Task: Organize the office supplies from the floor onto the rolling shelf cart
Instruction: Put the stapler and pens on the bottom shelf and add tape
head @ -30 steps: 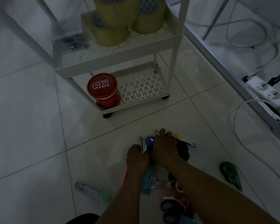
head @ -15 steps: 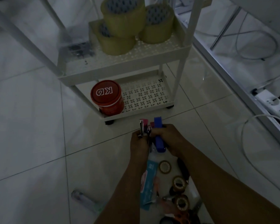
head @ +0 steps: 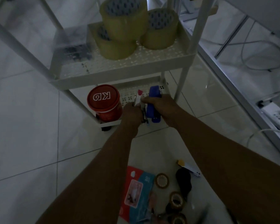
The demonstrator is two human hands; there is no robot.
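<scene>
right hand (head: 158, 104) grips blue stapler (head: 154, 105), left hand (head: 132, 111) grips small pink-tipped tool (head: 138, 97) — both over cart (head: 120, 75) bottom shelf.

both arms stretched forward, left hand (head: 132, 113) fisted, right hand (head: 158, 103) fingers curled, hands touching

The floor (head: 26, 143) is glossy, smooth pale tile that throws back soft reflections. The rolling shelf cart (head: 120, 78) looks like matt white painted metal, its shelves punched with small patterned holes. The tape rolls (head: 124, 21) have a shiny, translucent yellowish plastic film. The red tub (head: 103, 102) is smooth plastic with a slight sheen on its lid. The blue stapler (head: 153, 104) looks like smooth plastic. The flat packet (head: 136, 193) on the floor shows a glossy printed wrapper.
</scene>
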